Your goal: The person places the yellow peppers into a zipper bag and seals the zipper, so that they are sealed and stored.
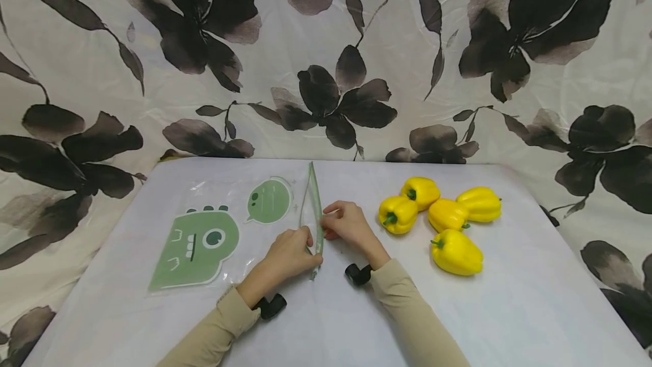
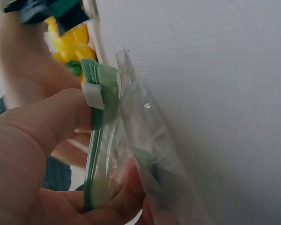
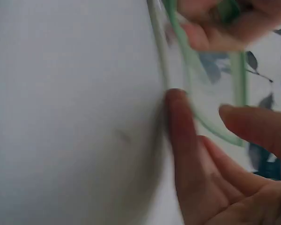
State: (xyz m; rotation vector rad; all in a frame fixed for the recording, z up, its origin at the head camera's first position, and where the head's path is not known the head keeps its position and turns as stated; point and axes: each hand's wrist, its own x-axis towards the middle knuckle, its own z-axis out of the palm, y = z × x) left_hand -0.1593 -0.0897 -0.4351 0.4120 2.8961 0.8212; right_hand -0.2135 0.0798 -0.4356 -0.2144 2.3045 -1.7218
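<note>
A clear zip bag [image 1: 209,248] printed with a green one-eyed dinosaur and a speech bubble lies at the left of the table. Its green-edged mouth [image 1: 315,203] is raised and parted into a narrow gap. My left hand [image 1: 287,251] pinches the near end of that mouth, thumb beside the white slider [image 2: 93,96] in the left wrist view. Against the right side of the mouth, the fingers of my right hand [image 1: 351,224] touch the edge; its thumb [image 3: 253,124] stands apart from them in the right wrist view.
Several yellow bell peppers [image 1: 448,214] lie grouped on the white table [image 1: 509,310], right of my right hand. A floral cloth [image 1: 326,33] hangs behind the table. Both wrists carry small black cameras [image 1: 358,274].
</note>
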